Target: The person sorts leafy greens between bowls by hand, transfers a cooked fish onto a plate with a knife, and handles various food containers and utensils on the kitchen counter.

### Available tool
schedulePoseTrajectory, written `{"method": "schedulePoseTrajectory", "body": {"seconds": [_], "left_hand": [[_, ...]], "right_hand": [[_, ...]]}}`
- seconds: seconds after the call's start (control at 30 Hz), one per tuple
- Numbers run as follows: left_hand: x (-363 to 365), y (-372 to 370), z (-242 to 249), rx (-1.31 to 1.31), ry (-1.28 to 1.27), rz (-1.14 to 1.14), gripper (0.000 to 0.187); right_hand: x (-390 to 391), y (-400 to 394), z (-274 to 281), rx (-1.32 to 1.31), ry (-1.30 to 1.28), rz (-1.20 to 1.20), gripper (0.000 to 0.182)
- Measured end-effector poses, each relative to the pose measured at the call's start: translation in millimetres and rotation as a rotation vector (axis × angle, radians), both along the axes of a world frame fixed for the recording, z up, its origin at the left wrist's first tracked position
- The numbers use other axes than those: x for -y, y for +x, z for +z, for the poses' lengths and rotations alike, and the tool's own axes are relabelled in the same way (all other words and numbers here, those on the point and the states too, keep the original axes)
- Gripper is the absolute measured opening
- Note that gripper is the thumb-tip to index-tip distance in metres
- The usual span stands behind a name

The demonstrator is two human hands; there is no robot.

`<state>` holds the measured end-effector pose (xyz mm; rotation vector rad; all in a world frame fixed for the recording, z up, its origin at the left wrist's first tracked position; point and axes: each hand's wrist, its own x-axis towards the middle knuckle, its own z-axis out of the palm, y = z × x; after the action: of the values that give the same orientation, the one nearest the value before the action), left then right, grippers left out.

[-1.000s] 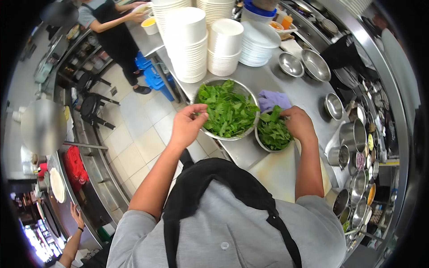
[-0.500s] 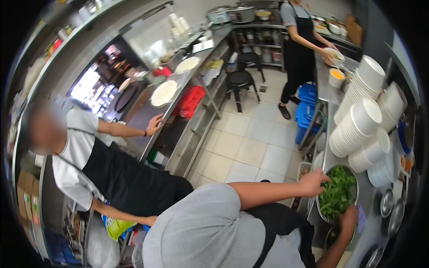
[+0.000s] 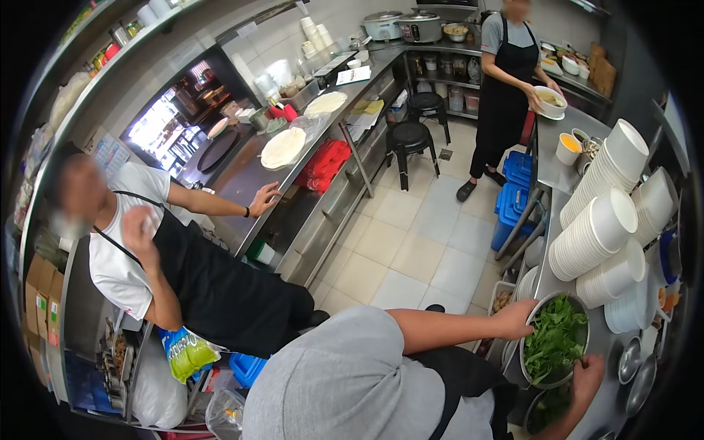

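From here I see the steel counter (image 3: 603, 341), then the big bowl (image 3: 582, 323), well filled with leaves (image 3: 554, 337). More greens (image 3: 551, 405) sit in the smaller bowl, seemingly left to handle (amount unclear). The left hand (image 3: 515, 320) touches the big rim, grip uncertain; the right hand (image 3: 589, 375) pinches a stem (image 3: 584, 361).

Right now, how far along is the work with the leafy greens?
It looks partway. Done: the large steel bowl holds a generous heap of loose leaves. In hand: the left hand is at that bowl's rim, and the right hand seems to pinch a bit of green by its edge. Probably left: the darker greens in the smaller bowl, though shadow hides how many.
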<state>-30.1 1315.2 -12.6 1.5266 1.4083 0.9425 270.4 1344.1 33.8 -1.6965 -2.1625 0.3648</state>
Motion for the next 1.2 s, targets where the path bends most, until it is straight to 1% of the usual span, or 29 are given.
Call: {"method": "schedulePoseTrajectory", "body": {"seconds": [0.03, 0.07, 0.1, 0.13, 0.17, 0.23, 0.27, 0.33, 0.37, 0.43, 0.47, 0.5, 0.53, 0.57, 0.67, 0.7, 0.77, 0.8, 0.83, 0.9, 0.93, 0.97, 1.03, 1.07, 1.1, 1.17, 1.2], "left_hand": [[-3, 3, -8, 0.015, 0.041, -0.003, 0.056], [-3, 4, -9, 0.031, 0.078, -0.006, 0.057], [-4, 4, -10, 0.033, 0.079, -0.007, 0.057], [-5, 2, -7, 0.037, 0.058, -0.035, 0.057], [-5, 1, -5, 0.04, 0.037, -0.063, 0.057], [-7, 2, -11, 0.039, 0.033, -0.06, 0.057], [-8, 4, -14, 0.038, 0.029, -0.058, 0.058], [-9, 4, -18, 0.033, 0.059, -0.053, 0.058], [-10, 5, -20, 0.026, 0.089, -0.048, 0.059], [-9, 3, -15, 0.037, 0.063, -0.051, 0.06], [-8, 1, -10, 0.043, 0.039, -0.056, 0.061], [-7, 0, -7, 0.043, 0.038, -0.058, 0.061], [-7, -1, -4, 0.06, 0.026, -0.064, 0.061], [-6, -2, -2, 0.077, 0.013, -0.071, 0.061], [-4, -3, 1, 0.025, 0.045, -0.06, 0.061], [-4, -2, -2, 0.025, 0.043, -0.057, 0.061], [-6, 0, -11, 0.119, 0.124, -0.058, 0.063], [-7, 2, -16, 0.117, 0.125, -0.058, 0.063], [-7, 4, -21, 0.113, 0.132, -0.055, 0.063], [-8, 0, -19, 0.107, 0.138, -0.043, 0.064], [-7, -4, -11, 0.101, 0.103, -0.075, 0.065], [-5, -6, -3, 0.098, 0.067, -0.11, 0.066], [-3, -11, 8, 0.098, 0.044, -0.112, 0.067], [-2, -11, 9, 0.098, 0.022, -0.122, 0.069], [-1, -11, 9, 0.099, 0.017, -0.124, 0.069], [-2, -10, 7, 0.119, 0.012, -0.11, 0.071], [-4, -8, 1, 0.12, 0.011, -0.109, 0.071]], "right_hand": [[4, -8, 7, -0.115, 0.072, -0.018, 0.014], [8, -15, 15, -0.115, 0.074, -0.02, 0.014], [12, -22, 27, -0.164, 0.05, -0.071, 0.013], [13, -26, 34, -0.213, 0.025, -0.123, 0.012], [14, -28, 39, -0.211, 0.025, -0.123, 0.012], [14, -29, 43, -0.272, 0.122, -0.124, 0.011], [13, -30, 43, -0.271, 0.121, -0.123, 0.011], [10, -31, 42, -0.311, 0.322, -0.122, 0.013], [9, -33, 41, -0.31, 0.322, -0.119, 0.013], [8, -41, 41, -0.357, 0.471, -0.128, 0.011], [4, -34, 30, -0.356, 0.469, -0.129, 0.011], [-2, -21, 11, -0.244, 0.191, -0.024, 0.011], [-3, -21, 5, -0.13, -0.085, 0.082, 0.011], [-2, -20, -2, -0.13, -0.085, 0.083, 0.011], [-1, -32, -14, -0.18, -0.289, 0.007, 0.022], [-4, -36, -18, -0.181, -0.291, 0.009, 0.022], [-11, -47, -26, -0.294, -0.002, -0.185, 0.03], [-7, -53, -30, -0.192, 0.061, -0.144, 0.038], [-7, -52, -40, -0.194, 0.062, -0.141, 0.038], [-10, -46, -60, -0.057, -0.109, 0.076, 0.038], [-10, -50, -54, 0.055, -0.186, 0.068, 0.034], [-11, -49, -51, 0.057, -0.19, 0.075, 0.034], [-12, -42, -47, -0.035, -0.154, 0.012, 0.02], [-13, -37, -38, -0.006, -0.127, -0.021, 0.025], [-14, -27, -34, -0.005, -0.132, -0.023, 0.025], [-17, -10, -29, -0.18, -0.043, -0.044, 0.039], [-16, -8, -22, -0.18, -0.044, -0.044, 0.039]]}}
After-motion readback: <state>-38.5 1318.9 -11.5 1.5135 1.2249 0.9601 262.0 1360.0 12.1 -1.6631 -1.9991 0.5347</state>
